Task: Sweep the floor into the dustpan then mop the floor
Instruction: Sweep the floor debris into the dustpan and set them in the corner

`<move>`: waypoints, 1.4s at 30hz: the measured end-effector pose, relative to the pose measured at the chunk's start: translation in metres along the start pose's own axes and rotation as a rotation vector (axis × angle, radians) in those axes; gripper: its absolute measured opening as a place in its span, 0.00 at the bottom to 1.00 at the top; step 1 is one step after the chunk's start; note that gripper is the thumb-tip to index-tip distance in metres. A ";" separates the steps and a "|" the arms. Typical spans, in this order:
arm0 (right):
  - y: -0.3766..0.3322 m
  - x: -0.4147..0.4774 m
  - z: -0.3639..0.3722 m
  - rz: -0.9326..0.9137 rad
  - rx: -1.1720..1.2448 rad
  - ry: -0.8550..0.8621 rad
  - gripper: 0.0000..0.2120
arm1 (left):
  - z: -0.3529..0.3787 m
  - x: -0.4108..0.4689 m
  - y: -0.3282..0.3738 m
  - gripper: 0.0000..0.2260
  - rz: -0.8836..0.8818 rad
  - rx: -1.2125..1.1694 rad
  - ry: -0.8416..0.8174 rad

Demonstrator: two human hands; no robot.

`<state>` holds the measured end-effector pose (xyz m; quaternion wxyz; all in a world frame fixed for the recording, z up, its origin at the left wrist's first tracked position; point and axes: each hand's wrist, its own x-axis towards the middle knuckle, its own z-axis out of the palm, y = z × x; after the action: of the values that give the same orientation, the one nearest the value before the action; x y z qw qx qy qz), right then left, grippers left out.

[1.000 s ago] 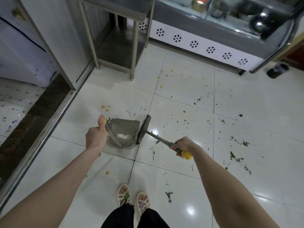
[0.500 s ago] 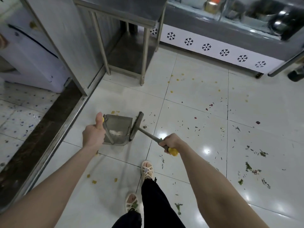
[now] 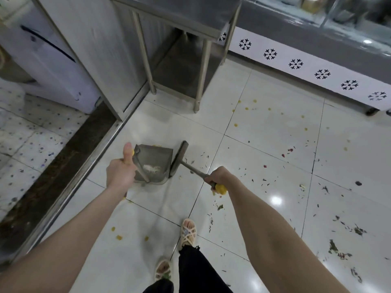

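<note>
Moved: dustpan (image 3: 154, 163) and broom (image 3: 178, 158) sit nearer the bench (image 3: 204, 66) | left hand (image 3: 121, 172) grips dustpan handle, right hand (image 3: 218, 176) grips broom | keep lip flat, sweep scraps (image 3: 334, 248) into pan.

**Floor tiles** (image 3: 264, 166): glossy white glazed ceramic, smooth, showing a bright reflected highlight. **Dustpan** (image 3: 155, 159): dull grey sheet metal, matt, smeared inside with a pale residue. **Broom** (image 3: 194, 170): matt grey metal shaft with a yellow, plastic-looking end cap (image 3: 220, 189). **Table legs** (image 3: 201, 81): brushed stainless steel with a satin sheen. **Floor trim** (image 3: 84, 170): polished metal strip beside a dark speckled stone threshold (image 3: 50, 178). **Skirting panel** (image 3: 281, 53): smooth matt white sheet with black snowflake motifs. **Sandals** (image 3: 187, 231): pale woven straps. **Trousers** (image 3: 196, 269): matt black cloth.
</note>
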<state>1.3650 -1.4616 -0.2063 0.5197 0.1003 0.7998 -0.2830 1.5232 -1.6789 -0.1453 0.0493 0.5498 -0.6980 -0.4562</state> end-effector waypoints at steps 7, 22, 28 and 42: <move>0.008 0.012 -0.061 0.141 -0.006 0.037 0.09 | 0.038 0.005 0.028 0.38 0.018 0.015 -0.071; 0.163 -0.063 -0.082 0.260 0.134 0.191 0.05 | 0.063 -0.071 0.005 0.35 0.166 0.009 -0.183; 0.231 -0.112 -0.045 0.130 0.199 0.316 0.11 | 0.045 -0.127 -0.037 0.37 0.193 0.017 -0.237; 0.302 -0.174 0.034 0.071 0.300 0.113 0.07 | 0.012 -0.222 -0.117 0.36 0.147 0.047 -0.210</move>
<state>1.6053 -1.2099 -0.1675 0.4627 0.2209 0.7725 -0.3747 1.6876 -1.4887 -0.1369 -0.0035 0.4474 -0.7483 -0.4898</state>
